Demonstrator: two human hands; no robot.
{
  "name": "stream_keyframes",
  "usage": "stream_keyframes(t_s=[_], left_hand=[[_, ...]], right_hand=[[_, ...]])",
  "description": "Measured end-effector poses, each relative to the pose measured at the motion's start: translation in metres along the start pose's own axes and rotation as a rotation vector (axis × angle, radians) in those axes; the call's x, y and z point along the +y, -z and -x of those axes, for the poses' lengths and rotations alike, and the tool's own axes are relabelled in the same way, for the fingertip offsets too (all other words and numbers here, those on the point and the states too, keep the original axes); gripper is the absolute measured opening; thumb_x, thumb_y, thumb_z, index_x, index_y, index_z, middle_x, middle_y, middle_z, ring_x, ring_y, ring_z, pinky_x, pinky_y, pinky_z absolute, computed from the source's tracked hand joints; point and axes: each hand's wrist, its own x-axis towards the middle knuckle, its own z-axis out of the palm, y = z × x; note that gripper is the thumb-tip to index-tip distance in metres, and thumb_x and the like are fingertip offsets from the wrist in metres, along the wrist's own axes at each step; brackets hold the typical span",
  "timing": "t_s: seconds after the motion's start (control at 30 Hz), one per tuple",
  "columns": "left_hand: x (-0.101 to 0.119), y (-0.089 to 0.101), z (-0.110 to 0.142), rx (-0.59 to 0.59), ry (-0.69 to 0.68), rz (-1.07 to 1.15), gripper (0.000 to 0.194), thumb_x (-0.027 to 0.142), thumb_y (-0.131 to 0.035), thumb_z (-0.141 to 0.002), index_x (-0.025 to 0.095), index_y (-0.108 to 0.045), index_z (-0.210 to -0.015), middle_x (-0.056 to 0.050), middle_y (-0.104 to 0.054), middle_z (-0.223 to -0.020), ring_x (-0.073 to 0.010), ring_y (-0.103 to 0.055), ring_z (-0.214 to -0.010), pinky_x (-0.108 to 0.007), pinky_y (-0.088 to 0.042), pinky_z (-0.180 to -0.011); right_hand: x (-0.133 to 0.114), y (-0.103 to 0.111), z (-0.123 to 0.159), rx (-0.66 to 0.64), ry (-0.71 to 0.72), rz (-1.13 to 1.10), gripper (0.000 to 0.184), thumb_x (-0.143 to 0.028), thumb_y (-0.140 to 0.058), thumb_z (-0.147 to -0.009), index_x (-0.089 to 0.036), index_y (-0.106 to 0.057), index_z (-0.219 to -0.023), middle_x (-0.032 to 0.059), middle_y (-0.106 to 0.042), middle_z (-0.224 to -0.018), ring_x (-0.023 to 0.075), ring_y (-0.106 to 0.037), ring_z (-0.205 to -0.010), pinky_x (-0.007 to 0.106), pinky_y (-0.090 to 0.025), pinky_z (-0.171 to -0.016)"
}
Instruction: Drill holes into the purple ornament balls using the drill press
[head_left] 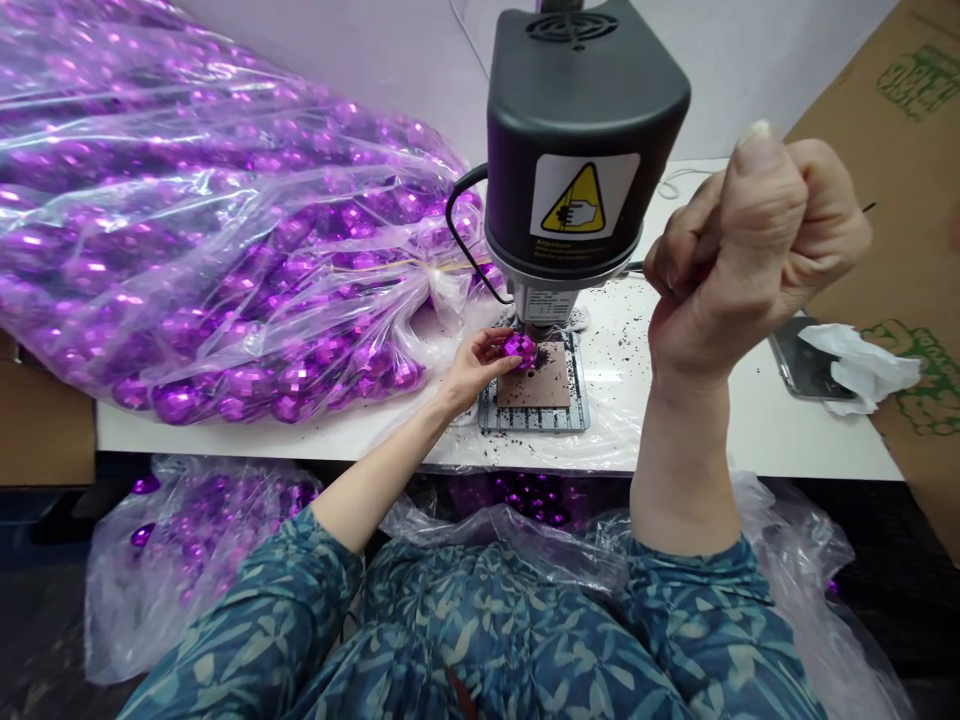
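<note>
My left hand (486,362) pinches a shiny purple faceted ball (519,349) between thumb and fingers. The ball sits just under the chuck of a black bench drill press (585,110); whether a bit touches it I cannot make out. Below it, a brown board (551,385) with a small dark hole lies on the slotted metal base (581,415). Raised at the right, my right hand (754,235) is closed in a fist around the dark feed lever (634,267) of the drill press. Most of the lever is hidden by the fingers.
A big clear plastic bag (225,240) of purple balls fills the left of the white table (600,440). Dark shavings surround the base. A phone (806,355) and crumpled tissue (862,365) lie at right beside cardboard (915,300). Another bag of balls (195,540) hangs below the table edge.
</note>
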Motion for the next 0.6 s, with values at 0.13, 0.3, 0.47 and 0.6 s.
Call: stream_keyframes(t_s=[0.13, 0.3, 0.47, 0.6], left_hand=[[-0.003, 0.001, 0.001, -0.047, -0.022, -0.044, 0.066, 0.047, -0.097, -0.068, 0.020, -0.069, -0.120, -0.011, -0.076, -0.122, -0.0254, -0.074, -0.112, -0.047, -0.057, -0.106], [-0.005, -0.001, 0.002, -0.082, -0.139, -0.235, 0.063, 0.044, -0.093, -0.073, 0.018, -0.067, -0.124, -0.013, -0.073, -0.126, -0.0271, -0.071, -0.116, -0.046, -0.057, -0.105], [-0.003, -0.006, 0.009, -0.105, -0.226, -0.387, 0.056, 0.039, -0.085, -0.082, 0.021, -0.063, -0.129, -0.013, -0.069, -0.132, -0.0272, -0.068, -0.122, -0.047, -0.055, -0.108], [-0.006, -0.009, 0.015, -0.075, -0.288, -0.414, 0.057, 0.049, -0.084, -0.082, 0.021, -0.065, -0.128, -0.015, -0.063, -0.141, -0.0307, -0.060, -0.137, -0.048, -0.049, -0.117]], right_hand=[[-0.003, 0.000, 0.001, 0.000, -0.020, -0.007, 0.055, -0.059, -0.063, -0.083, -0.020, -0.031, -0.060, -0.0092, -0.032, -0.043, 0.0023, -0.030, -0.036, 0.026, -0.018, -0.040], [-0.007, -0.001, 0.002, -0.004, -0.034, 0.064, 0.060, -0.069, -0.058, -0.081, -0.020, -0.030, -0.061, -0.0090, -0.032, -0.044, 0.0019, -0.031, -0.037, 0.025, -0.022, -0.041], [-0.010, 0.000, 0.003, -0.022, -0.024, 0.171, 0.063, -0.070, -0.053, -0.087, -0.018, -0.028, -0.061, -0.0075, -0.031, -0.046, 0.0013, -0.032, -0.038, 0.023, -0.025, -0.042], [-0.011, 0.001, 0.005, -0.020, -0.011, 0.193, 0.060, -0.063, -0.054, -0.093, -0.018, -0.028, -0.063, -0.0071, -0.030, -0.047, 0.0012, -0.032, -0.039, 0.022, -0.026, -0.044]])
